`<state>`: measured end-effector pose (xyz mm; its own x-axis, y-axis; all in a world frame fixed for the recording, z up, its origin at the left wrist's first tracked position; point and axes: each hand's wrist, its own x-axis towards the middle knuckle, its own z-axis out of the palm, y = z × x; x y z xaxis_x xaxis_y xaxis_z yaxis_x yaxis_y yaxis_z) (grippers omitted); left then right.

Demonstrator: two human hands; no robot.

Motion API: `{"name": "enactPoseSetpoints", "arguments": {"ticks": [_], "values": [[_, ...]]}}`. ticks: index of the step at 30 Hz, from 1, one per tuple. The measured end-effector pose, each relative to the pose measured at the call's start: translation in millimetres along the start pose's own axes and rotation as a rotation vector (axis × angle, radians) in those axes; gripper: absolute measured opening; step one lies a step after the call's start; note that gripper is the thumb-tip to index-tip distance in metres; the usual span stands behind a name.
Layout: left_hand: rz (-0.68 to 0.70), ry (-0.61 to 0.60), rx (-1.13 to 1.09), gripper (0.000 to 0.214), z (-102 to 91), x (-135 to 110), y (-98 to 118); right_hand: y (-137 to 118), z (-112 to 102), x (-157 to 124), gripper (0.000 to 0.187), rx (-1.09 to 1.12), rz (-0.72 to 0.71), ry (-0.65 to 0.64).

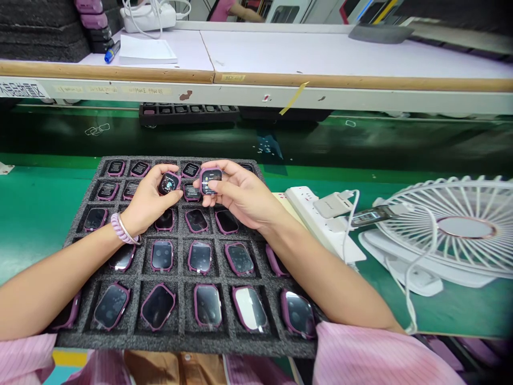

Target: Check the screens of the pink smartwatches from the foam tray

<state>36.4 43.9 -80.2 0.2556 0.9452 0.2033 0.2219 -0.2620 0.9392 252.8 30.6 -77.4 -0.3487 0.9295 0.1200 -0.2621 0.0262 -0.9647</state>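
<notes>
My left hand [150, 195] is closed around a purple-framed smartwatch [169, 183] whose lit screen shows a round dial. Close beside it, my right hand [240, 192] holds a second smartwatch [210, 179], its thumb on the lit screen, which shows a list with small icons. Both hands are above the far rows of a dark grey foam tray [140, 342]. Strapless purple watches sit in its compartments. Several far ones, such as this watch [116, 168], show lines of text; nearer ones, such as this watch [158, 306], have dark or reflecting screens. My forearms hide some compartments.
Right of the tray lie a white power strip [308, 200] with a plugged-in charger and a white fan [460, 230]. A shelf [320, 53] crosses behind, holding a notepad [146, 49] and blue pen [112, 52]. Another watch tray [188, 115] sits beneath it. A person's arm [246, 12] shows beyond.
</notes>
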Motion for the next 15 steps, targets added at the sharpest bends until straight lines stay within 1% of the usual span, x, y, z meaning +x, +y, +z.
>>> {"name": "enactPoseSetpoints", "arguments": {"ticks": [6, 15], "values": [[-0.009, 0.005, -0.001, 0.048, -0.4, -0.4, -2.1, -2.3, 1.9, -0.4, 0.046, 0.017, 0.007, 0.004], [-0.008, -0.002, -0.018, 0.049, -0.6, 0.4, -2.1, -2.9, 1.9, -0.9, 0.050, 0.047, 0.001, -0.025]]}}
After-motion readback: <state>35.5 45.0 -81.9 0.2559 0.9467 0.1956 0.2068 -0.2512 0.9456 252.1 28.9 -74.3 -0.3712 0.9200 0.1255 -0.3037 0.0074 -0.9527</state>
